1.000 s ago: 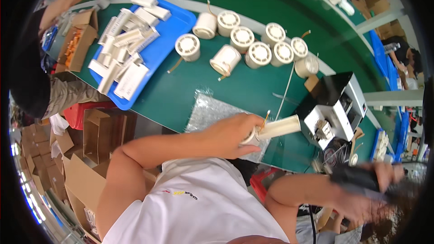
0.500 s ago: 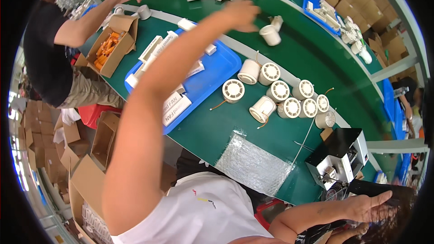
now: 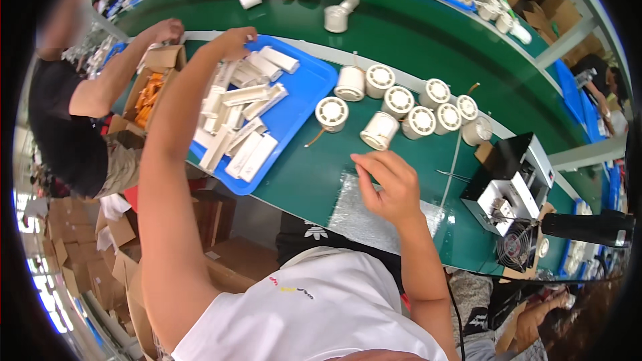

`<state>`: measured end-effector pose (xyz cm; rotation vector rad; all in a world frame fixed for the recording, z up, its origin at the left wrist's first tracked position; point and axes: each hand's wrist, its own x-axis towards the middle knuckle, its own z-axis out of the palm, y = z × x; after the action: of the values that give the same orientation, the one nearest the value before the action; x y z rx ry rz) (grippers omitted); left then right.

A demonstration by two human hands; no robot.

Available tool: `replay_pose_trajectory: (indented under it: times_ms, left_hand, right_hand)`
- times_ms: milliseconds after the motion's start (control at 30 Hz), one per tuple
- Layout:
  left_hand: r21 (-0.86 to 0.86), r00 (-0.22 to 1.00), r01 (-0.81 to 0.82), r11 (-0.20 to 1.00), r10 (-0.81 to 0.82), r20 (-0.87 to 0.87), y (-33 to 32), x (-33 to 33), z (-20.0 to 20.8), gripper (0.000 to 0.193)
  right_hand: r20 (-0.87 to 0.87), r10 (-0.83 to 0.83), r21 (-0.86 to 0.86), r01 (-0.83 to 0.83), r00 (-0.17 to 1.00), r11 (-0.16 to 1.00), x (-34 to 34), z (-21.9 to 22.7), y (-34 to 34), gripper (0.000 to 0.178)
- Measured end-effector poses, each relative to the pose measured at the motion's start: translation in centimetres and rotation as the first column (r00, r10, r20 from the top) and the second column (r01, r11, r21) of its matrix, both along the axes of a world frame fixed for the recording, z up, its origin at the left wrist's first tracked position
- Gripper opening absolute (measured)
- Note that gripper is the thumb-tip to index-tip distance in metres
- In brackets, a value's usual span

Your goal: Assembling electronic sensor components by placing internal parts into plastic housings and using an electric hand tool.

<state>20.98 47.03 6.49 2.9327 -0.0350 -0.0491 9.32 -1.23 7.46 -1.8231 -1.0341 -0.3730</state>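
Observation:
My left hand is at the far left rim of a blue tray, its visible fingers stretched out; no held thing shows. Long white plastic pieces fill much of the tray, some with print. My right hand hovers above a sheet of bubble wrap, thumb and forefinger slightly apart, nothing seen between them. Just beyond it, a white cylindrical fan unit lies on its side. Several more white fan units with slotted round faces stand close by, some trailing thin orange wires.
A green conveyor belt curves past the table, carrying white fan assemblies. At right stand a black-and-white device and a small round fan. A co-worker works at left beside a carton of orange parts.
My left hand has drawn back from over the belt to the tray's far left rim. My right hand has come from the far lower right to above the bubble wrap. The view has shifted slightly.

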Motion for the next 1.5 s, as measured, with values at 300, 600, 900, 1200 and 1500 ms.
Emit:
replay_pose_trajectory:
  times_ms: [300, 600, 900, 1200, 1500]
  left_hand:
    - [0.039, 0.885, -0.455, 0.89, 0.457, -0.087, 1.7, 0.3, 1.8, 0.049]
    - [-0.283, 0.838, -0.342, 0.896, 0.427, 0.339, 0.5, -0.5, 4.9, 0.065]
    - [-0.418, 0.747, 0.658, 0.626, -0.612, 0.26, -29.5, -7.0, 7.9, 0.068]
    - [0.225, 0.735, 0.585, 0.779, -0.627, 0.26, -26.0, 3.9, 3.0, 0.068]
    - [-0.994, 0.991, -0.003, 0.107, 0.136, 0.011, -29.7, -12.1, 7.4, 0.058]
  right_hand:
    - [-0.151, -0.063, -0.04, 0.057, 0.986, 0.998, -1.0, -1.3, 0.0, 0.019]
    - [-0.196, 0.029, 0.009, -0.028, 0.98, 1.0, -1.5, 0.4, 2.8, 0.032]
    - [-0.712, 0.154, 0.524, 0.372, 0.685, 0.766, -2.5, -2.4, -3.8, 0.04]
    - [-0.575, -0.197, 0.215, 0.379, 0.794, 0.9, -5.6, -6.9, -13.7, 0.036]
    - [-0.671, 0.201, 0.383, 0.101, 0.714, 0.918, -7.4, -6.4, -17.0, 0.063]
